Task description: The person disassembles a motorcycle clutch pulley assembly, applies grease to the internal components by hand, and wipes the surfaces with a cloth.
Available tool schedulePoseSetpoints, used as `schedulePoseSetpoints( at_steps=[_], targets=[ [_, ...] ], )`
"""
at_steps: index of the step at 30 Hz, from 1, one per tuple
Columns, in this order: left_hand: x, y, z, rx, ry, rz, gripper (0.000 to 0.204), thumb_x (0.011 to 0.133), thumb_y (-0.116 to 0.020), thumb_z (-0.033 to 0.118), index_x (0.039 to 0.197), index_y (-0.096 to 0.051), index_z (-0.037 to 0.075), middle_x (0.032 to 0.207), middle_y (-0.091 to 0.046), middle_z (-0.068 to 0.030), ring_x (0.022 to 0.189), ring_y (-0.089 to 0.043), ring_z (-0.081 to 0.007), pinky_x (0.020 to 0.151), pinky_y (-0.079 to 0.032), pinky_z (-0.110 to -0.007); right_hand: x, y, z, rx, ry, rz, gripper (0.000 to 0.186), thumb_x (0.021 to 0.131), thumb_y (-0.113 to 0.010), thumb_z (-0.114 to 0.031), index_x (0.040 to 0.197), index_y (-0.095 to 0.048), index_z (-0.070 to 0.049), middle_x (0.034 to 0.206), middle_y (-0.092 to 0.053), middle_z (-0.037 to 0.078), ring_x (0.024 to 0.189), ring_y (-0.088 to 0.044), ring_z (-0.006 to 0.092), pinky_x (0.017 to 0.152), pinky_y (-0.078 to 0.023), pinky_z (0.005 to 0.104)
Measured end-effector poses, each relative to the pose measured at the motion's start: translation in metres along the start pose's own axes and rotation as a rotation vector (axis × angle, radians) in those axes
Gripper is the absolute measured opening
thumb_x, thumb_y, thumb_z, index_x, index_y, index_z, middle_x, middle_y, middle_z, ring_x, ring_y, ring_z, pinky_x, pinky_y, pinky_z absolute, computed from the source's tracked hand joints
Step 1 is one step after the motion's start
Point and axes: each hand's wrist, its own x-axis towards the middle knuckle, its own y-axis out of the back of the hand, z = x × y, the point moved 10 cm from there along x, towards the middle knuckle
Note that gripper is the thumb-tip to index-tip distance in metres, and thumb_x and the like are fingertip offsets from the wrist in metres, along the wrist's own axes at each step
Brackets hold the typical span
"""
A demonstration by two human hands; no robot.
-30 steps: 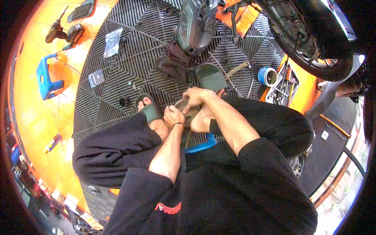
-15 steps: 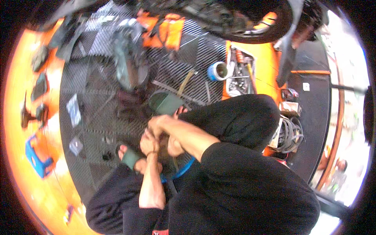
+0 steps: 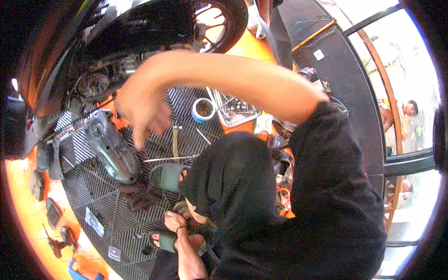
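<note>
My right hand (image 3: 144, 112) is raised at the end of a bent, outstretched arm. Its blurred fingers are apart, and nothing shows in them. It hovers over the mat beside a long grey cover (image 3: 112, 147), close to the motorcycle's engine (image 3: 93, 86). Low between my feet, my left hand (image 3: 175, 221) is curled closed beside a round brownish metal part (image 3: 187, 212). Whatever those fingers grip is hidden. My black-clad knee partly covers the round part. A dark crumpled cloth (image 3: 140, 195) lies between the cover and my sandal (image 3: 165, 177).
A blue-and-white tin (image 3: 204, 110) stands next to a metal tray (image 3: 254, 116) of tools. A hammer-like tool (image 3: 175, 140) and thin rods lie on the ribbed mat (image 3: 105, 205). To the left are a power drill (image 3: 58, 243) and a blue stool (image 3: 79, 271). The motorcycle's wheel (image 3: 231, 25) is ahead.
My right hand has left my left hand and swung up and forward toward the motorcycle, its fingers now apart. My left hand stays low between my feet. The head view has shifted.
</note>
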Motion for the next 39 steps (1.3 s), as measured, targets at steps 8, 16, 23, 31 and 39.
schedulePoseSetpoints(
  at_steps=[8, 16, 23, 31, 39],
  targets=[
    [0.003, 0.001, 0.001, 0.019, -0.041, -0.01, 0.05, 0.098, -0.039, 0.033, 0.099, -0.07, -0.005, 0.096, -0.068, -0.0376, 0.088, -0.061, -0.0591, 0.082, -0.045, -0.065, -0.126, -0.162, 0.38, 0.474, -0.747, 1.376, 0.041, 0.089, -0.073, -0.04, 0.115, -0.077, -0.008, 0.094, -0.076, 0.014, 0.089, -0.073, 0.0269, 0.085, -0.056, 0.0429],
    [-0.003, 0.005, 0.002, 0.03, 0.035, 0.002, 0.042, 0.096, -0.041, 0.03, 0.096, -0.069, -0.002, 0.092, -0.069, -0.0347, 0.089, -0.064, -0.0561, 0.082, -0.046, -0.065, -0.015, -0.307, 0.487, 0.222, -1.052, 1.257, 0.024, 0.089, -0.06, -0.024, 0.1, -0.074, -0.007, 0.103, -0.073, 0.02, 0.1, -0.071, 0.0399, 0.092, -0.056, 0.0542],
    [-0.003, 0.006, 0.004, 0.006, 0.038, -0.006, 0.045, 0.095, -0.042, 0.029, 0.095, -0.069, -0.007, 0.098, -0.068, -0.0351, 0.093, -0.064, -0.054, 0.086, -0.049, -0.058, -0.009, -0.293, 0.483, 0.082, -0.958, 1.07, 0.032, 0.086, -0.069, -0.034, 0.097, -0.076, -0.005, 0.102, -0.074, 0.021, 0.1, -0.071, 0.0388, 0.092, -0.057, 0.0503],
    [-0.006, 0.014, 0.013, -0.043, 0.016, 0.007, 0.04, 0.095, -0.042, 0.027, 0.089, -0.066, -0.005, 0.094, -0.067, -0.0344, 0.089, -0.063, -0.0544, 0.082, -0.047, -0.06, -0.027, -0.3, 0.466, 0.205, -0.915, 1.125, 0.033, 0.076, -0.084, -0.03, 0.097, -0.074, -0.006, 0.099, -0.075, 0.018, 0.097, -0.072, 0.0364, 0.089, -0.057, 0.0449],
    [-0.007, 0.014, 0.01, -0.074, 0.048, 0.016, 0.039, 0.095, -0.044, 0.027, 0.09, -0.066, -0.004, 0.094, -0.067, -0.0343, 0.089, -0.062, -0.055, 0.082, -0.046, -0.061, -0.024, -0.312, 0.472, 0.266, -0.955, 1.084, 0.043, 0.075, -0.088, -0.033, 0.098, -0.069, -0.003, 0.099, -0.074, 0.017, 0.097, -0.071, 0.0357, 0.089, -0.056, 0.0444]
  ],
)
